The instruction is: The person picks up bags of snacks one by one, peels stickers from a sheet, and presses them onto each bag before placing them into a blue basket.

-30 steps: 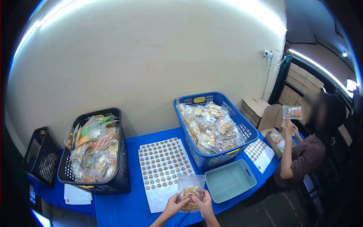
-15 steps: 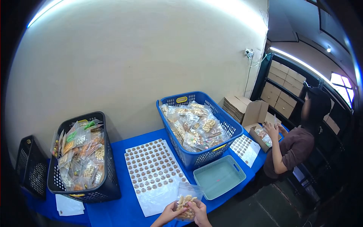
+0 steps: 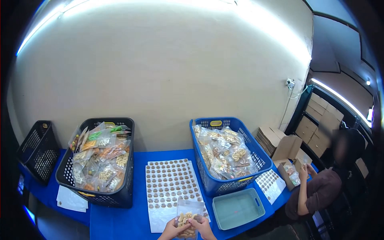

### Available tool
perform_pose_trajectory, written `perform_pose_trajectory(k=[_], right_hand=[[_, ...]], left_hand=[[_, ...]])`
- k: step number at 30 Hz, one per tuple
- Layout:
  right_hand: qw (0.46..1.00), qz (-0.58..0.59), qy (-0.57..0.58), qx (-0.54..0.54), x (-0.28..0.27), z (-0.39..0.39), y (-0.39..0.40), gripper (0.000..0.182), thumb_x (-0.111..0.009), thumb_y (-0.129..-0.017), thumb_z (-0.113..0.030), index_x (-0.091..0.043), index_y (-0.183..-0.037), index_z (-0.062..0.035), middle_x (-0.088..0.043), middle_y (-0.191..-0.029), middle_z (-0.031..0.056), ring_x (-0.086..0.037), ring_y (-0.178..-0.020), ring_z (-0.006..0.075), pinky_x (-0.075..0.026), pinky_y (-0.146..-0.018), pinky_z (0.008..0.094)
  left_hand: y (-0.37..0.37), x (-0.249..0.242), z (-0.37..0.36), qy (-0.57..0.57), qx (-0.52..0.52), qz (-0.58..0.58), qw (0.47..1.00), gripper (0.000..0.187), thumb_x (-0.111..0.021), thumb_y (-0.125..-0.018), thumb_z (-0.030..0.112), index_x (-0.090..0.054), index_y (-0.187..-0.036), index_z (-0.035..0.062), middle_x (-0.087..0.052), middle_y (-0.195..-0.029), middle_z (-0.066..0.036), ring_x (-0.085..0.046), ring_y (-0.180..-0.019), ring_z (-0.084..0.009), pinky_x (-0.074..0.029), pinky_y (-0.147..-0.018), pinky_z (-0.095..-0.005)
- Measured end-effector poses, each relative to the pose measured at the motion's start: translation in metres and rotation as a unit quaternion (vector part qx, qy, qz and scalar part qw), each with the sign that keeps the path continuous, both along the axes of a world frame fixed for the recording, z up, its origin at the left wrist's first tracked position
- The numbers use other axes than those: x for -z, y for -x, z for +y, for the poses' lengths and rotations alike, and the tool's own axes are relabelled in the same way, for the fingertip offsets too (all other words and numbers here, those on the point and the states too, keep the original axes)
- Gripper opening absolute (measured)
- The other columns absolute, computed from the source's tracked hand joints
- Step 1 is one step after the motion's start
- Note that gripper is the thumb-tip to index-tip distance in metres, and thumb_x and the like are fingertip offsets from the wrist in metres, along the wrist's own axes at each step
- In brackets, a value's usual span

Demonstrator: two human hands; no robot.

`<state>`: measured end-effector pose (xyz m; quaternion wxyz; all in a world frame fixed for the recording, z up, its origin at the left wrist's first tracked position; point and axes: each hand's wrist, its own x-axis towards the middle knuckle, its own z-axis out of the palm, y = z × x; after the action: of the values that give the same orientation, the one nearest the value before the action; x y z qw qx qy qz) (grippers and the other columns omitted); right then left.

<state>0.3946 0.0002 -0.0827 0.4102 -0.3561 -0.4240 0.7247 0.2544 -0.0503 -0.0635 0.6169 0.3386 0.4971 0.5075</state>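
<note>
Both my hands hold one clear snack bag (image 3: 188,212) of pale ring-shaped crackers at the bottom edge of the view. My left hand (image 3: 172,230) grips its left side and my right hand (image 3: 203,228) its right side. The bag hangs over the near end of a white sticker sheet (image 3: 170,188) covered with rows of round brown stickers, lying on the blue table (image 3: 116,222).
A blue basket (image 3: 228,154) full of snack bags stands right of the sheet, a black basket (image 3: 98,162) full of bags left of it. A pale teal tray (image 3: 238,208) sits near right. An empty black basket (image 3: 38,150) is far left. A co-worker (image 3: 320,188) handles bags by cardboard boxes (image 3: 286,150).
The view has swung up and shifted, so my hands and the bag sit lower in the frame. Both hands keep hold of the bag. The co-worker's hands have lowered to the box.
</note>
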Motion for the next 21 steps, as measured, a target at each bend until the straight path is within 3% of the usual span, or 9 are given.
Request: perform_pose_trajectory(k=[3,4,5,6,7,8,10,16,21], right_hand=[[0.998,-0.005,0.000,-0.055,-0.003,0.009,0.010,0.024,-0.061,-0.079,-0.012,-0.056,-0.098,0.0029,-0.060,-0.091,0.0062,-0.056,-0.082,0.0095,-0.045,-0.070,0.0204],[0.996,-0.016,-0.051,-0.065,-0.003,0.012,0.016,0.024,-0.061,-0.079,-0.015,-0.056,-0.095,0.0017,-0.060,-0.086,0.0067,-0.057,-0.077,0.0119,-0.045,-0.067,0.0226],[0.992,-0.027,-0.101,-0.074,-0.007,0.012,0.021,0.023,-0.061,-0.079,-0.018,-0.056,-0.092,0.0005,-0.060,-0.082,0.0071,-0.057,-0.073,0.0143,-0.046,-0.064,0.0247],[0.984,-0.038,-0.151,-0.081,-0.009,0.013,0.025,0.023,-0.062,-0.079,-0.021,-0.057,-0.090,-0.0007,-0.060,-0.077,0.0075,-0.057,-0.069,0.0167,-0.046,-0.061,0.0269],[0.972,-0.068,-0.193,-0.113,-0.007,0.019,0.024,0.018,-0.060,-0.081,-0.016,-0.057,-0.091,-0.0010,-0.058,-0.079,0.0038,-0.054,-0.070,0.0099,-0.045,-0.062,0.0216],[0.973,-0.073,-0.175,-0.135,-0.003,0.026,0.025,0.020,-0.060,-0.081,-0.015,-0.057,-0.093,0.0003,-0.059,-0.083,0.0045,-0.055,-0.074,0.0097,-0.045,-0.064,0.0212],[0.971,-0.090,-0.129,-0.180,0.008,0.033,0.021,0.024,-0.061,-0.079,-0.013,-0.056,-0.097,0.0029,-0.060,-0.092,0.0061,-0.056,-0.082,0.0094,-0.045,-0.069,0.0204],[0.989,-0.034,-0.041,-0.137,0.002,0.050,0.001,0.019,-0.061,-0.079,-0.012,-0.058,-0.091,0.0031,-0.062,-0.083,0.0053,-0.057,-0.074,0.0081,-0.045,-0.066,0.0204],[0.996,-0.052,-0.037,-0.068,0.023,0.050,-0.015,0.013,-0.060,-0.079,-0.010,-0.060,-0.085,0.0018,-0.061,-0.076,0.0022,-0.054,-0.066,0.0051,-0.042,-0.059,0.0184]], left_hand=[[0.013,0.008,0.001,-0.006,-0.035,0.016,0.999,0.042,-0.067,-0.075,0.012,-0.047,-0.109,-0.0036,-0.057,-0.099,-0.008,-0.057,-0.088,-0.0132,-0.047,-0.076,-0.0258],[0.016,0.012,0.000,-0.006,-0.048,0.020,0.999,0.042,-0.066,-0.075,0.011,-0.047,-0.108,-0.0035,-0.058,-0.098,-0.008,-0.057,-0.087,-0.0131,-0.047,-0.076,-0.0258],[0.016,0.018,-0.003,-0.022,-0.065,-0.009,0.998,0.031,-0.062,-0.078,0.015,-0.055,-0.107,0.0076,-0.062,-0.085,-0.010,-0.061,-0.073,-0.0186,-0.051,-0.066,-0.0293],[0.019,0.033,-0.003,-0.041,-0.084,0.014,0.996,0.029,-0.062,-0.078,0.014,-0.055,-0.105,0.0065,-0.062,-0.084,-0.010,-0.061,-0.073,-0.0178,-0.051,-0.065,-0.0284],[0.024,0.054,0.000,-0.062,-0.102,0.036,0.992,0.027,-0.062,-0.078,0.013,-0.056,-0.102,0.0054,-0.062,-0.083,-0.010,-0.060,-0.073,-0.0170,-0.051,-0.065,-0.0274],[0.025,0.066,0.003,-0.082,-0.120,0.056,0.988,0.024,-0.062,-0.078,0.012,-0.056,-0.100,0.0043,-0.062,-0.082,-0.009,-0.060,-0.073,-0.0162,-0.050,-0.065,-0.0265],[0.018,0.025,-0.001,-0.025,-0.122,0.006,0.992,0.035,-0.065,-0.075,0.010,-0.050,-0.105,-0.0006,-0.059,-0.093,-0.008,-0.058,-0.082,-0.0137,-0.048,-0.072,-0.0259],[-0.021,0.023,0.011,-0.015,-0.159,-0.017,0.987,0.039,-0.065,-0.075,0.009,-0.047,-0.108,-0.0033,-0.058,-0.096,-0.007,-0.057,-0.084,-0.0120,-0.047,-0.074,-0.0248],[-0.036,-0.002,0.019,-0.003,-0.108,-0.037,0.993,0.041,-0.065,-0.076,0.012,-0.047,-0.109,-0.0028,-0.058,-0.096,-0.007,-0.058,-0.084,-0.0124,-0.048,-0.073,-0.0250]])
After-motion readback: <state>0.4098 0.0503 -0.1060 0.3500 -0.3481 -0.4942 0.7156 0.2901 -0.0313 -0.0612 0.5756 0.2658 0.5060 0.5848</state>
